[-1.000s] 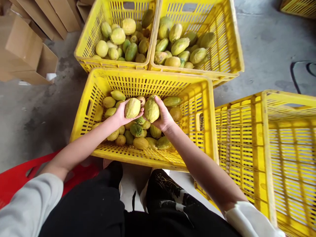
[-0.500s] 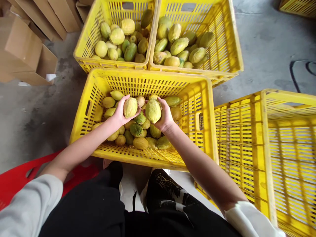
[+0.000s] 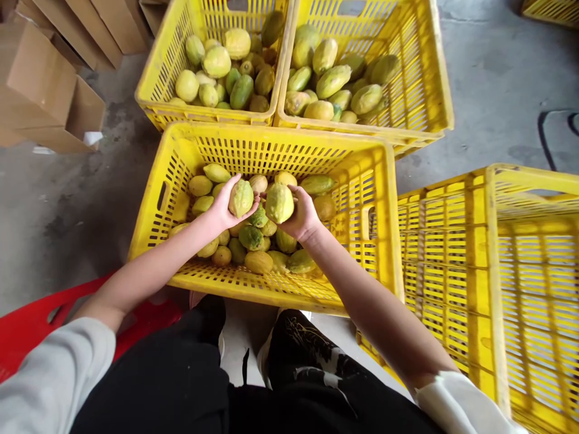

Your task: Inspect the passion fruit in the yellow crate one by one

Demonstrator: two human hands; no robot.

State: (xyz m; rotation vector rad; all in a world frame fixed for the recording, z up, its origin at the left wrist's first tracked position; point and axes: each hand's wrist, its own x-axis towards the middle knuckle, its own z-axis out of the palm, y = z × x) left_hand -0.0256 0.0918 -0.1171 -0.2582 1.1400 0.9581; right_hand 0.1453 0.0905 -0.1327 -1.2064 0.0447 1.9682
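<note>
My left hand [image 3: 224, 204] is closed round a yellow-green, ridged, papaya-like fruit [image 3: 241, 199], with the thumb on top and the fingers under it. Just beside it, my right hand [image 3: 304, 212] grips a second papaya-like fruit [image 3: 279, 203], paler yellow and lumpy. Both fruits are held side by side above the front yellow crate [image 3: 271, 295]. Below the hands lies a loose layer of similar fruits [image 3: 259, 262], some yellow, some green. My hands and forearms hide part of that layer.
Two yellow crates of fruit stand behind, one at the left [image 3: 203, 114] and one at the right [image 3: 362, 126]. Another yellow crate [image 3: 479, 289] stands close on the right. Cardboard boxes [image 3: 40, 78] are at the upper left, and a red plastic chair-like object [image 3: 40, 319] is at the lower left.
The fruit in my left hand has turned and shows a greener, ridged side. The one in my right hand has turned slightly. Both hands stay in nearly the same place.
</note>
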